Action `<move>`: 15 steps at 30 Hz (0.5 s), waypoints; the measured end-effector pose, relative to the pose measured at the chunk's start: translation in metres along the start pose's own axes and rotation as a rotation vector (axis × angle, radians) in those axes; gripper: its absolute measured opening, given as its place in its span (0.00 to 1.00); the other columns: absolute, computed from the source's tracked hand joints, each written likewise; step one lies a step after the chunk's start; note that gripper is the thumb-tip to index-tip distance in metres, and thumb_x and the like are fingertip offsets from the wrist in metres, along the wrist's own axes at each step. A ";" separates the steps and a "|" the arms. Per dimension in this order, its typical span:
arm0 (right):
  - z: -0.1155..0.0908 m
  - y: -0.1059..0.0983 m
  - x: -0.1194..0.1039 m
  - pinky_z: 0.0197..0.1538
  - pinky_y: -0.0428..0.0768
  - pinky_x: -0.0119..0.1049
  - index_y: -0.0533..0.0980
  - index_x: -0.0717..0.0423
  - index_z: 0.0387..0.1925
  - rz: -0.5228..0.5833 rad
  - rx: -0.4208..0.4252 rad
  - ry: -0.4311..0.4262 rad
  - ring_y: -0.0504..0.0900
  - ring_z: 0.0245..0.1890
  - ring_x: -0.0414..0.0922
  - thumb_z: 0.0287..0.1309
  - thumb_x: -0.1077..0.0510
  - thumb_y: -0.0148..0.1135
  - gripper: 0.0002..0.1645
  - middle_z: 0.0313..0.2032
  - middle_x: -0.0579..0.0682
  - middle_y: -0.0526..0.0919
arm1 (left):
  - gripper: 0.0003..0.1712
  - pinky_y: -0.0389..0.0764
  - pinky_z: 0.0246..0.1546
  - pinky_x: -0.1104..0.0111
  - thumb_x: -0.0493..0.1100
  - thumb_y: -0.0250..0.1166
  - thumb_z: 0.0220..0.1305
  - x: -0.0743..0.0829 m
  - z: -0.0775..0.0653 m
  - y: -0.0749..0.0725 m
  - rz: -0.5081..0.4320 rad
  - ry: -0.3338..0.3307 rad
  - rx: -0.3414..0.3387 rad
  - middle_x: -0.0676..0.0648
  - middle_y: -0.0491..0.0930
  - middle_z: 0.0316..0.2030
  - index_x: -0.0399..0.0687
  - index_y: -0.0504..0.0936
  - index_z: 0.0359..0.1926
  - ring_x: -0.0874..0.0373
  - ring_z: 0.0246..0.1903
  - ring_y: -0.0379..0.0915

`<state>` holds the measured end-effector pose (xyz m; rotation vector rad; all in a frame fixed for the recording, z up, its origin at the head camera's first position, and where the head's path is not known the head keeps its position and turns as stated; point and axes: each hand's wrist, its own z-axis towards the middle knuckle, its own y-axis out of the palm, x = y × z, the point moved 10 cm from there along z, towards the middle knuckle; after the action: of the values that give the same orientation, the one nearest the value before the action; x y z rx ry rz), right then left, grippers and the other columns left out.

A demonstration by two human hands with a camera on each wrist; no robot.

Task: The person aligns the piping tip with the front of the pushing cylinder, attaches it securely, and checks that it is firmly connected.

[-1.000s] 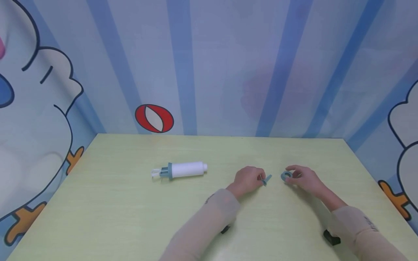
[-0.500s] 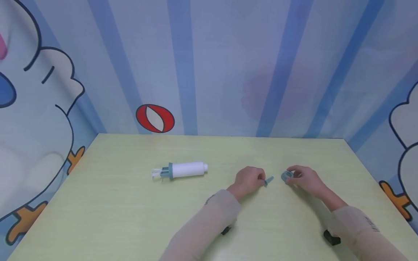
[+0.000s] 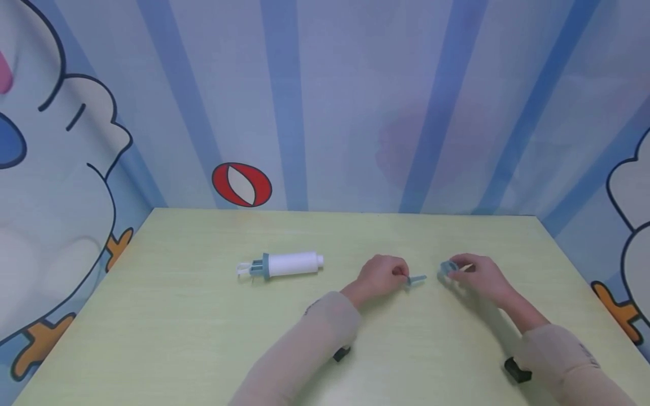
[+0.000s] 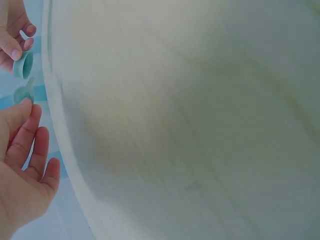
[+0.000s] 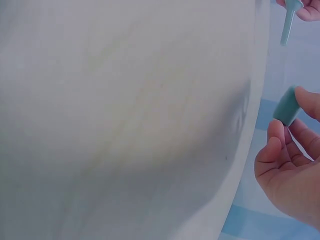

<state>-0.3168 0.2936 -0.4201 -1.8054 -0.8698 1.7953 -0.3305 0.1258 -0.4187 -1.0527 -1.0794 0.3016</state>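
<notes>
My left hand (image 3: 382,274) pinches a small teal piece with a flange and a narrow stem (image 3: 418,279) between thumb and fingertips. The stem points right, toward my right hand (image 3: 481,277), and lies nearly level in the head view. Between its thumb and fingers my right hand holds a short teal ring-shaped cap (image 5: 287,107). The hollow inside of the cap (image 4: 27,65) shows in the left wrist view. A small gap separates the stem (image 5: 287,27) from the cap in the right wrist view. Both hands are close over the table.
To the left on the pale yellow table (image 3: 193,327) lies a white cylinder (image 3: 291,263) with a grey-blue collar and a clear prong-like end. A printed blue striped backdrop (image 3: 345,113) stands behind the table and along both sides.
The stemmed piece has tilted from slanting upward to nearly level. The cap has turned in my right hand's fingers and risen slightly. My left forearm has shifted a little left.
</notes>
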 end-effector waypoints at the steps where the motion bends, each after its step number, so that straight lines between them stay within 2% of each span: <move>1: 0.000 0.000 -0.001 0.34 0.74 0.35 0.67 0.67 0.53 0.006 -0.003 0.001 0.75 0.33 0.40 0.53 0.55 0.58 0.28 0.43 0.63 0.75 | 0.02 0.68 0.32 0.79 0.42 0.61 0.55 0.000 -0.001 -0.001 -0.008 0.004 0.000 0.56 0.81 0.29 0.53 0.80 0.30 0.67 0.30 0.73; 8: -0.004 0.000 -0.008 0.35 0.74 0.36 0.67 0.69 0.52 0.053 -0.011 -0.011 0.74 0.33 0.37 0.53 0.55 0.58 0.28 0.44 0.65 0.75 | 0.02 0.68 0.33 0.80 0.43 0.61 0.55 -0.003 -0.005 -0.006 -0.071 0.026 0.026 0.58 0.81 0.28 0.53 0.80 0.31 0.70 0.29 0.72; 15: -0.008 0.003 -0.013 0.35 0.74 0.37 0.66 0.68 0.54 0.117 -0.021 -0.012 0.73 0.33 0.31 0.55 0.55 0.57 0.28 0.47 0.64 0.73 | 0.02 0.69 0.33 0.78 0.42 0.61 0.55 -0.005 -0.013 -0.019 -0.248 0.013 0.049 0.57 0.80 0.26 0.50 0.80 0.31 0.69 0.28 0.72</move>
<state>-0.3083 0.2836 -0.4125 -1.8963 -0.8058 1.8763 -0.3269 0.1054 -0.4071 -0.8652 -1.1715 0.1206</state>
